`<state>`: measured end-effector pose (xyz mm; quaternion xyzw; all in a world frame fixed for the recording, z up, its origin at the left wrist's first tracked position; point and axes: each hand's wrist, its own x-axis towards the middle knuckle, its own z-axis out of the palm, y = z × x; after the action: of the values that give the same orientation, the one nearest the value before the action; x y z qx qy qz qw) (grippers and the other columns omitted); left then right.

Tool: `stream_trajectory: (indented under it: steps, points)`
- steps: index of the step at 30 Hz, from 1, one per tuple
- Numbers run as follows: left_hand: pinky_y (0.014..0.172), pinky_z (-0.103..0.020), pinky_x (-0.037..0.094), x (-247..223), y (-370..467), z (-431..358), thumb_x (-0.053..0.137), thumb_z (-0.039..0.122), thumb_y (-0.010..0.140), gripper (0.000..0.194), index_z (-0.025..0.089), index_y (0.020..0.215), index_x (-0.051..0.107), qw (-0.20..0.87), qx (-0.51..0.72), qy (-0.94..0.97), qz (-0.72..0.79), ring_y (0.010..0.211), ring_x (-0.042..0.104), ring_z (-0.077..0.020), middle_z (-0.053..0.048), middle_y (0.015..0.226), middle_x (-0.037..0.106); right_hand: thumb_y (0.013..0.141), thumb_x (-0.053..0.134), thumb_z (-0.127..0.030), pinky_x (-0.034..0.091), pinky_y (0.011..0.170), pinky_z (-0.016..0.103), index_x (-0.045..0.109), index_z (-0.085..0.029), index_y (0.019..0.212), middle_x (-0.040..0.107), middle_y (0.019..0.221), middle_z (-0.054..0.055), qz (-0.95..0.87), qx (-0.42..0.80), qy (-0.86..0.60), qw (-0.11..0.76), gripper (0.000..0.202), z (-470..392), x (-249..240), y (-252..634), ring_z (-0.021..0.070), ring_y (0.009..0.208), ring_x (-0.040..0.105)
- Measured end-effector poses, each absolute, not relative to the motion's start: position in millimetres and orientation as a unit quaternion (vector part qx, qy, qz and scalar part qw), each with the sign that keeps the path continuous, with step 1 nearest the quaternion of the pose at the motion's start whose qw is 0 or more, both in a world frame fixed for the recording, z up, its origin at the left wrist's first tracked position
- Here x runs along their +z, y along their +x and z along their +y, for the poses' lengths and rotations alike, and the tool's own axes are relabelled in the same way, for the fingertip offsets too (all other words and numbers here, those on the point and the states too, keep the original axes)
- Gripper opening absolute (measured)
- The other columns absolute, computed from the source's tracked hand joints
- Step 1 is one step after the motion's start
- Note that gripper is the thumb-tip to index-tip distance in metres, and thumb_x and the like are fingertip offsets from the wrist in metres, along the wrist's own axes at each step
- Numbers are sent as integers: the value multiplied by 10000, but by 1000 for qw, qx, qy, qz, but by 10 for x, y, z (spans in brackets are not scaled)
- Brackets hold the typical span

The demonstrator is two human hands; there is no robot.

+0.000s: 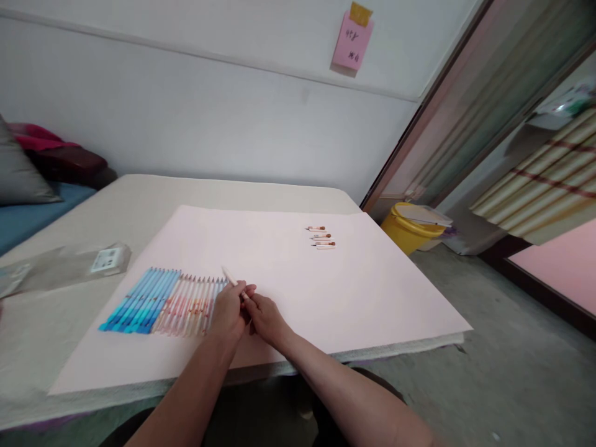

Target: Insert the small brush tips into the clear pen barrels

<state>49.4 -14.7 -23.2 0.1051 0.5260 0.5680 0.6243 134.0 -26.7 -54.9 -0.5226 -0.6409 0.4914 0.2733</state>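
Note:
A pale, slim pen (228, 275) is held between my two hands, its white end pointing up and to the left. My left hand (228, 310) is closed around its middle, and my right hand (267, 318) pinches its lower end; the fingers partly hide it. Just left of my hands lies a tidy row of several pens: blue ones (139, 304) at the far left, then pale pink ones (186, 304) with reddish patterns. Farther back to the right are three short pen parts (321, 236) with brown ends and dark tips, with slender pale pieces beside them.
A pink sheet (372, 298) covers much of the cream table (233, 190). Clear plastic packaging (100, 264) with a white label lies at the left. A yellow bin (410, 230) stands on the floor beyond the right edge. A wall (209, 112) rises behind the table.

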Motion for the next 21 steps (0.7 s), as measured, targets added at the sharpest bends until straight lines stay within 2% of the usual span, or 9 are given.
stream_trajectory:
  steps: [21]
  points:
    - [383,-196,299,-335,474,-108,557,101,678,63,126,730,533,618,576,92,527,394,440,-78,-20,546,569,935,273,-442,378,471,183,565,-154,763,570,550,-4,-659,463,-535,256,445,-252,-615,1326,80,426,506]
